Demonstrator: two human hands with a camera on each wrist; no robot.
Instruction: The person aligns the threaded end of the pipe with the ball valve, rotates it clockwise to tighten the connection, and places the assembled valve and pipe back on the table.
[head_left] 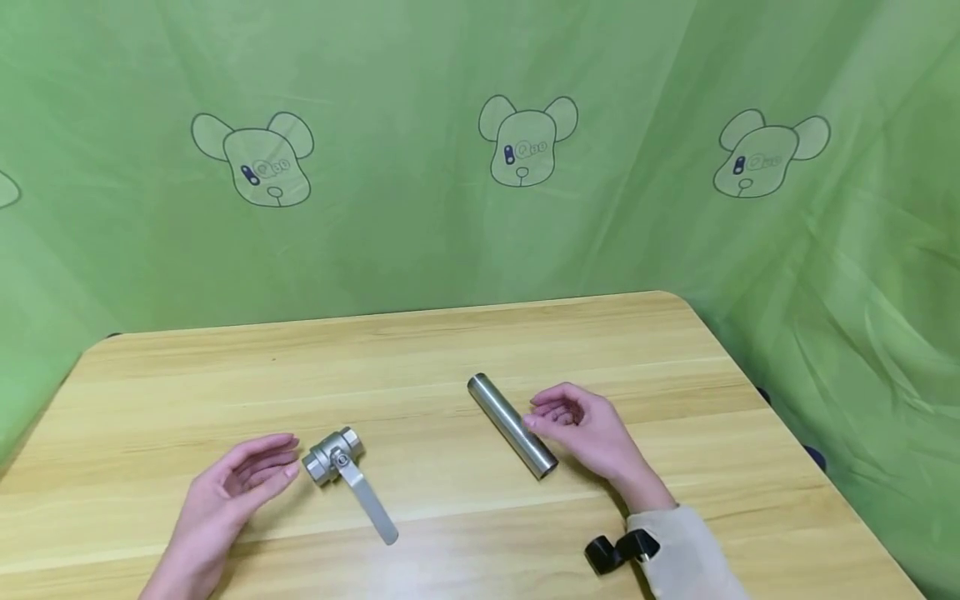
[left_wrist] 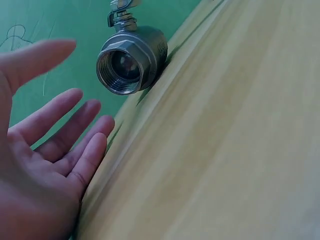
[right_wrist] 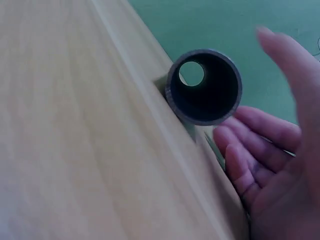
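Note:
A metal ball valve (head_left: 331, 457) lies on the table, its flat lever handle (head_left: 369, 502) pointing toward the near right. Just left of it is my left hand (head_left: 232, 492), fingers loosely bent and holding nothing. The left wrist view shows the threaded opening of the valve (left_wrist: 125, 67) beyond my spread thumb and fingers. A hollow steel pipe (head_left: 512, 425) lies slantwise to the right of the valve. Beside its right side, my right hand (head_left: 588, 429) has relaxed fingers and grips nothing. In the right wrist view the pipe (right_wrist: 204, 87) shows end-on, close to the fingertips.
The wooden table (head_left: 420, 358) has a rounded far right corner. Behind and beside it hangs a green cloth (head_left: 405, 242) printed with mouse-like heads. A black wrist camera mount (head_left: 622, 552) sits at the right sleeve (head_left: 682, 550).

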